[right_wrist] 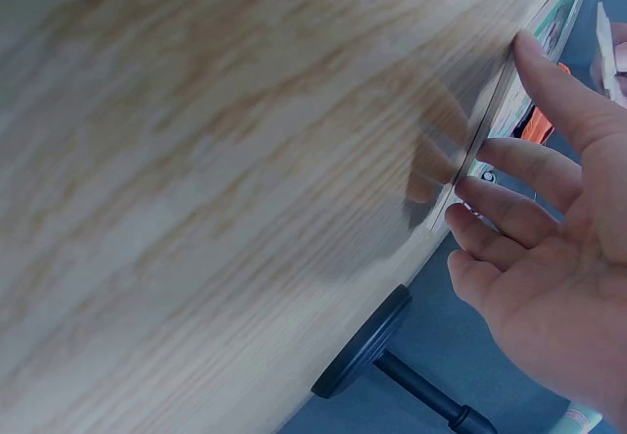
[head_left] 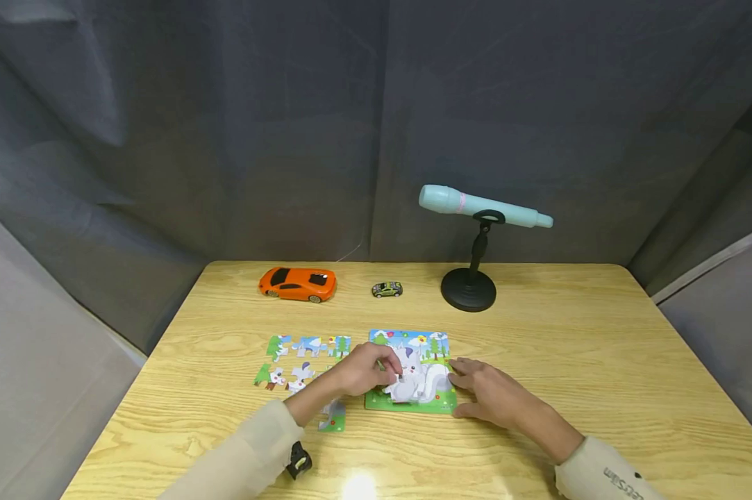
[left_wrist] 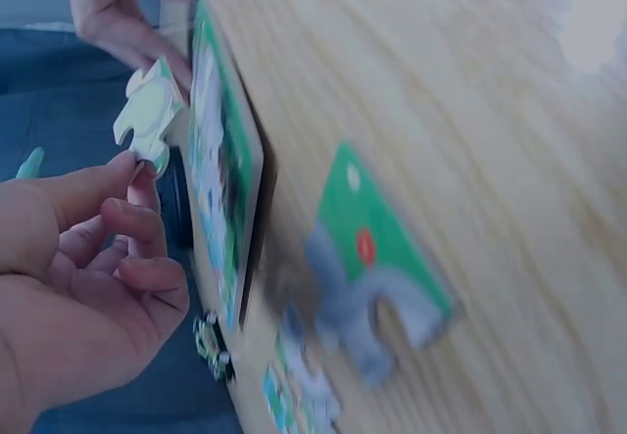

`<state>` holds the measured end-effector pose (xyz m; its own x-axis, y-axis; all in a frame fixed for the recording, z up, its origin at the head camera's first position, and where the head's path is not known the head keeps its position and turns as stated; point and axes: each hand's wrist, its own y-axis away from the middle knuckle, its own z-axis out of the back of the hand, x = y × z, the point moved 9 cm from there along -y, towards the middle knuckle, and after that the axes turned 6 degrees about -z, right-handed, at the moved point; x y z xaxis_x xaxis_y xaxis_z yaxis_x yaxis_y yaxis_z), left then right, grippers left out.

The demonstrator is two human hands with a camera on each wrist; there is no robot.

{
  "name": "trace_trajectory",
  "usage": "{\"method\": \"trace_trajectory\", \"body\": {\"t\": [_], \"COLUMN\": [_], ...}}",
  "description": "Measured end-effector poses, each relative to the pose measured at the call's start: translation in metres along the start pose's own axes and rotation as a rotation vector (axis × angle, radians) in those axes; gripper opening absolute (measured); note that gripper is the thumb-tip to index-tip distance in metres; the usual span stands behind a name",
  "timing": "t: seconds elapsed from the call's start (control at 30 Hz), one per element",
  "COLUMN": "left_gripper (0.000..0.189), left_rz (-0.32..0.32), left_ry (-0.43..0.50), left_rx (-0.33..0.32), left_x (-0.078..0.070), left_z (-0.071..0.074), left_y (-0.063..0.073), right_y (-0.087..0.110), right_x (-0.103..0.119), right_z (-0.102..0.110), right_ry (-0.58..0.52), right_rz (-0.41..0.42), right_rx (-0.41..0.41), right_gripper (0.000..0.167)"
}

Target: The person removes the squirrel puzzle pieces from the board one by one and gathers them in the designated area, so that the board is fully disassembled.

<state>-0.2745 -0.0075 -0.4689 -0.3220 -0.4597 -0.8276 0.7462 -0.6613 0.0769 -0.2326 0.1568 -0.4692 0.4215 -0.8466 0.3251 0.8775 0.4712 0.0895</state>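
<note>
My left hand pinches a jigsaw puzzle piece between thumb and finger, held just above the puzzle board. The piece's pale side faces the left wrist camera. A squirrel picture with trees and sky covers the board. At the board's right edge, my right hand rests with its fingers spread, fingertips touching the rim in the right wrist view. Loose puzzle pieces lie left of the board, several of them, partly hidden by my left hand and forearm. One green and grey piece lies nearest the left wrist camera.
Behind the pieces stands an orange toy car, with a small green toy car to its right. A light blue microphone rests on a black stand at the back right. A grey curtain hangs behind the table.
</note>
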Motion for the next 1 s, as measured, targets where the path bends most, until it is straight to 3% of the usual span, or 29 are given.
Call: {"method": "trace_trajectory", "body": {"t": [0.17,0.6,1.0], "left_gripper": [0.004,0.004,0.005], "left_rz": [-0.015,0.026,0.099], "left_ry": [0.036,0.043,0.056], "left_rx": [-0.012,-0.062,-0.037], "left_x": [0.002,0.029,0.059], "left_z": [0.021,0.073,0.087], "left_y": [0.016,0.068,0.112], "right_y": [0.0,0.002,0.0], "right_x": [0.001,0.001,0.002], "right_z": [0.001,0.001,0.001], "right_ry": [-0.002,0.005,0.023], "right_rz": [-0.002,-0.005,0.01], "right_rx": [0.002,-0.001,-0.013], "right_gripper": [0.062,0.062,0.062]}}
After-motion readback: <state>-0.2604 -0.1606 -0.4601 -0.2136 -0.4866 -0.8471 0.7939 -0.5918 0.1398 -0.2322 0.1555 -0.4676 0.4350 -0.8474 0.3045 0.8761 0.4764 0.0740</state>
